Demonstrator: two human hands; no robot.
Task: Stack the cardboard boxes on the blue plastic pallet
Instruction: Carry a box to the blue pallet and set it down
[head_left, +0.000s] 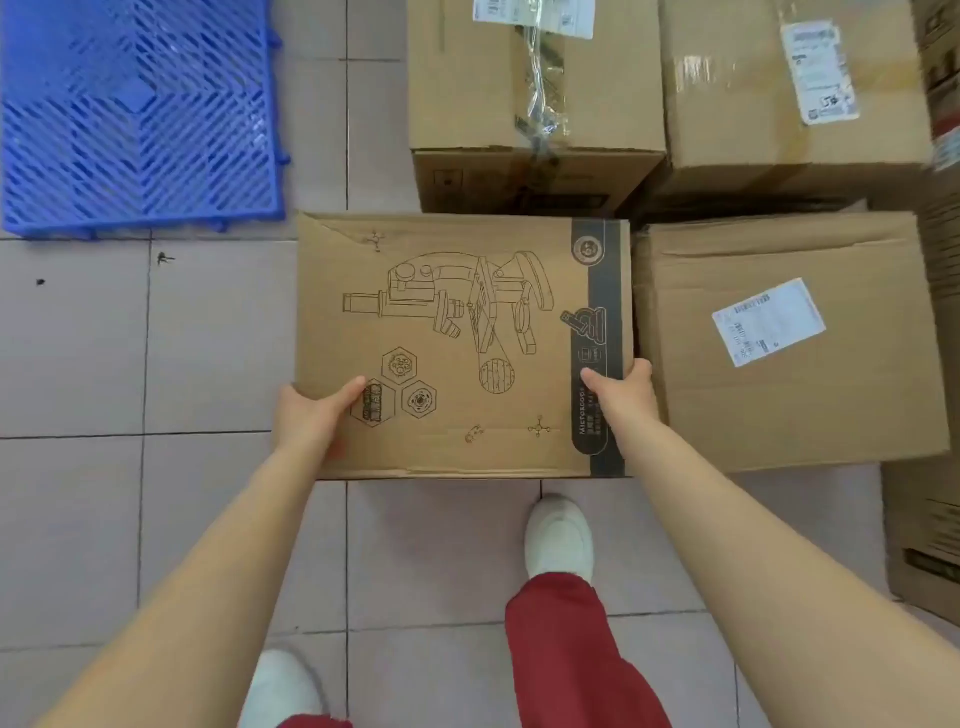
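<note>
The person grips the microscope box (462, 343) from both short sides: the left hand (311, 415) wraps its near left edge with the thumb lying over the printed top, and the right hand (621, 397) clasps the opposite edge over the dark band, thumb on top too. Both hands are closed on this one box, set wide apart, which likely keeps a broad flat carton level and balanced. The box sits between the person's feet and the other cartons; whether it rests on the tiled floor (208, 338) or is already lifted cannot be told. The labelled box (789, 343) lies just beside it on the right, and the taped box (535, 104) and another carton (789, 88) stand behind. The blue pallet (135, 114) lies bare at the far left, well apart from the cartons, so no box appears stacked yet.
</note>
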